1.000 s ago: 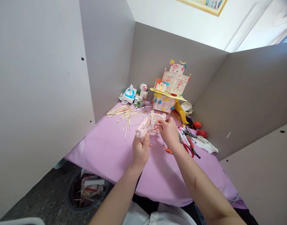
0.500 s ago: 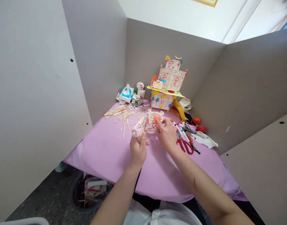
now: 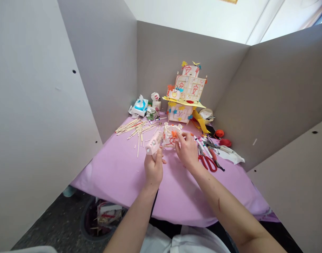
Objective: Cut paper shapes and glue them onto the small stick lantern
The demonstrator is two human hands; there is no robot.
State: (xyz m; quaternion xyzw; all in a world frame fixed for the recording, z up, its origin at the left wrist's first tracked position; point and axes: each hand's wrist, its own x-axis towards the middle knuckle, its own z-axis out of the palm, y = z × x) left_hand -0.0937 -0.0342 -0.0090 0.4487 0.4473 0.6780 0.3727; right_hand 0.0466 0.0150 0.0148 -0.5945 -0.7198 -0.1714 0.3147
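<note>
Your left hand [image 3: 153, 170] covers the grip of the pink glue gun [image 3: 153, 143], so its trigger is out of sight, and the nozzle is hard to pick out against the pale wall of the small paper-and-stick structure [image 3: 169, 140]. Your right hand [image 3: 187, 149] hides that structure's right side, and part of its red character is hard to read. At the bottom edge your forearms are cut off.

Your left fingers are closed around the glue gun's handle, thumb up near the body. Your right fingers are bent and loosely gathered, the forefinger's tip at the orange paper cutout [image 3: 174, 134] on the structure's front; you can't tell from here whether the thumb pinches anything (it sits lower, close to the wall).

The glue gun is above the purple tablecloth [image 3: 131, 175], just left of the structure. Its rear end faces you, and its long axis slants away and to the right, front toward the structure. The structure stands roughly upright, its red-marked face toward you.
</note>
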